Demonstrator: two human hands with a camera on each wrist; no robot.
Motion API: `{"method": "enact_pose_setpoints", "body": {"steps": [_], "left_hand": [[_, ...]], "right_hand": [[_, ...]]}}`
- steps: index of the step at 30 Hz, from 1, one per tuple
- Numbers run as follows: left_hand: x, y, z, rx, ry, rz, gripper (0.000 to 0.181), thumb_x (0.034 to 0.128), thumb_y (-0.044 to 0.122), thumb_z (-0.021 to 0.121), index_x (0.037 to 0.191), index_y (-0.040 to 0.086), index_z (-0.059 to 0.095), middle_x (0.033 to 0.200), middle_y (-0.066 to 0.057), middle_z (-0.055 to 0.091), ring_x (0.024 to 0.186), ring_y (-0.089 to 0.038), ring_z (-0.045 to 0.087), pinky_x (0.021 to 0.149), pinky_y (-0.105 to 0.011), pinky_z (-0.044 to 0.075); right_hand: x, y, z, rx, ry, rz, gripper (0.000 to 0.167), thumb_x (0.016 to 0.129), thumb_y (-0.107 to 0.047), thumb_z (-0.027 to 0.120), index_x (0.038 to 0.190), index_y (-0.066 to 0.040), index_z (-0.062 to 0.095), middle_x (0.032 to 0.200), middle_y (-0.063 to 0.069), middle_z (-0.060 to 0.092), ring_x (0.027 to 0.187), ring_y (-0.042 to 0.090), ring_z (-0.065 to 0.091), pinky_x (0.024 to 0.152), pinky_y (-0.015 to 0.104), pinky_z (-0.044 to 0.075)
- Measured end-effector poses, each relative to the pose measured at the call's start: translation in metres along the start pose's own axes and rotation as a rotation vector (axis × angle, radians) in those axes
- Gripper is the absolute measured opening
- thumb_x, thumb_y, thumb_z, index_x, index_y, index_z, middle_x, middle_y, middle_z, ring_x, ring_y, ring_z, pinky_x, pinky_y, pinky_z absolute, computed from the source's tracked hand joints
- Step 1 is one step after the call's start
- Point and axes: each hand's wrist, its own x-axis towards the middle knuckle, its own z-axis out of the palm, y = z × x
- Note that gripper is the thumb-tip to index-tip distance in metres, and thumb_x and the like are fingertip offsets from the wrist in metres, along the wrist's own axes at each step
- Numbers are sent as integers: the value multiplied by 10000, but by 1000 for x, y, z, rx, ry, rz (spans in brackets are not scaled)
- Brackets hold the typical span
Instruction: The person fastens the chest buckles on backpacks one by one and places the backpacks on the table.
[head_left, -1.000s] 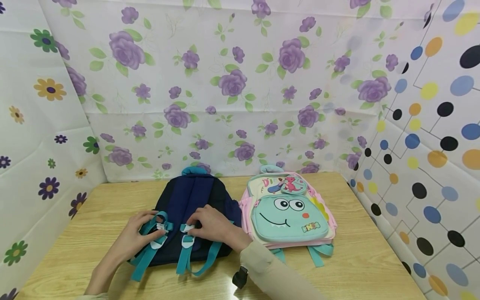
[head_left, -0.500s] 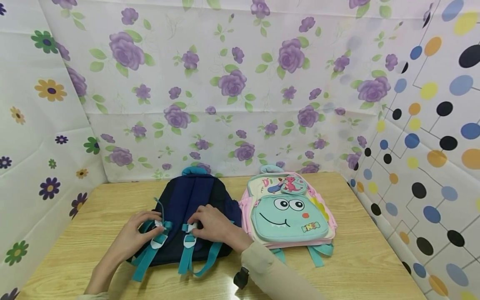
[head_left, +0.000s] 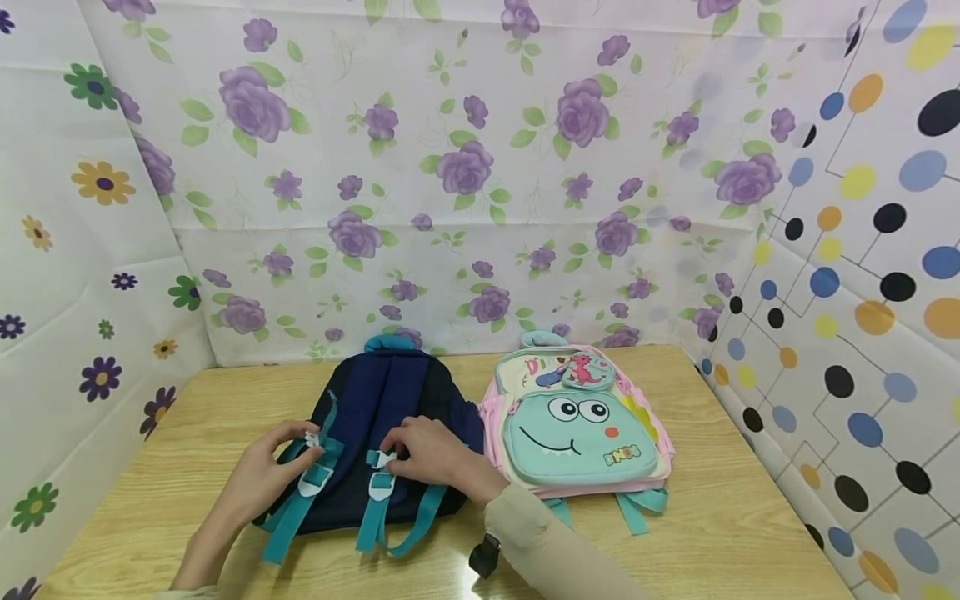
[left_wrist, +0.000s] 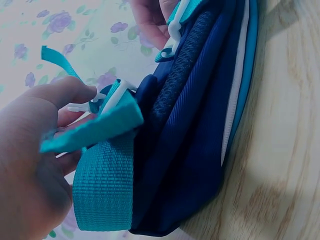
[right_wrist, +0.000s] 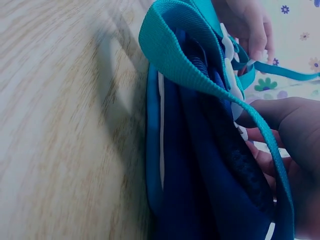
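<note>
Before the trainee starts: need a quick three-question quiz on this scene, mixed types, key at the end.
1. Multiple choice: what is the left hand pinching on the navy backpack?
A) the top carry handle
B) a white buckle on teal webbing
C) a zipper pull

2. True or false: the navy backpack lies with its shoulder straps hidden underneath.

3. Short answer: which backpack is touched by neither the left hand nor the right hand?

Key:
1. B.
2. False; the shoulder straps face up.
3. The pink-and-mint backpack with the cartoon face.
</note>
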Motion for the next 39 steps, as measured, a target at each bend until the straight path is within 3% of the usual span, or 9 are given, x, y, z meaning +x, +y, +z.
{"method": "enact_pose_setpoints", "body": {"steps": [5, 12, 22, 27, 34, 39], "left_hand": [[2, 1, 2, -7, 26, 18, 439, 956, 411, 652, 1297, 137, 610, 1280, -167, 609, 1283, -389, 502, 1014, -683, 355], [5, -2, 8, 21, 67, 66, 404, 955, 351, 670, 1279, 113, 630, 1133, -108, 652, 1230, -356, 538, 997, -635, 402], [7, -3, 14, 130, 120, 127, 358, 927, 303, 716, 1235, 123, 689, 994, 64, 662, 1027, -86, 585, 911, -384, 499], [8, -4, 14, 133, 127, 148, 334, 907, 265, 742, 1205, 119, 705, 977, 61, 653, 999, -100, 589, 881, -329, 502], [8, -7, 16, 134, 159, 186, 283, 878, 238, 774, 1136, 133, 730, 955, 59, 644, 933, -69, 583, 826, -244, 493], [8, -7, 17, 134, 162, 194, 277, 883, 240, 769, 1134, 130, 729, 961, 81, 624, 922, -39, 565, 809, -222, 484]], "right_hand": [[0, 0, 0, 18, 6, -10, 242, 949, -309, 646, 1174, -251, 714, 961, -91, 602, 855, 52, 523, 798, 219, 425], [-1, 1, -2, 78, 6, -45, 242, 954, -315, 643, 1176, -262, 720, 1010, -91, 606, 921, 51, 523, 834, 216, 420], [3, -5, 2, 162, 44, -151, 276, 958, -298, 660, 1220, -223, 707, 1030, -91, 619, 920, 33, 513, 822, 124, 413], [5, -11, 5, 174, 65, -126, 313, 947, -354, 680, 1225, -213, 706, 1064, -82, 605, 966, 37, 531, 844, 129, 436], [10, -15, 12, 114, 73, -57, 338, 962, -392, 649, 1252, -223, 683, 1166, -83, 660, 1033, 55, 572, 884, 165, 467], [11, -15, 14, 94, 99, -75, 330, 981, -365, 624, 1268, -213, 679, 1182, -96, 687, 1027, 49, 603, 890, 163, 474]]}}
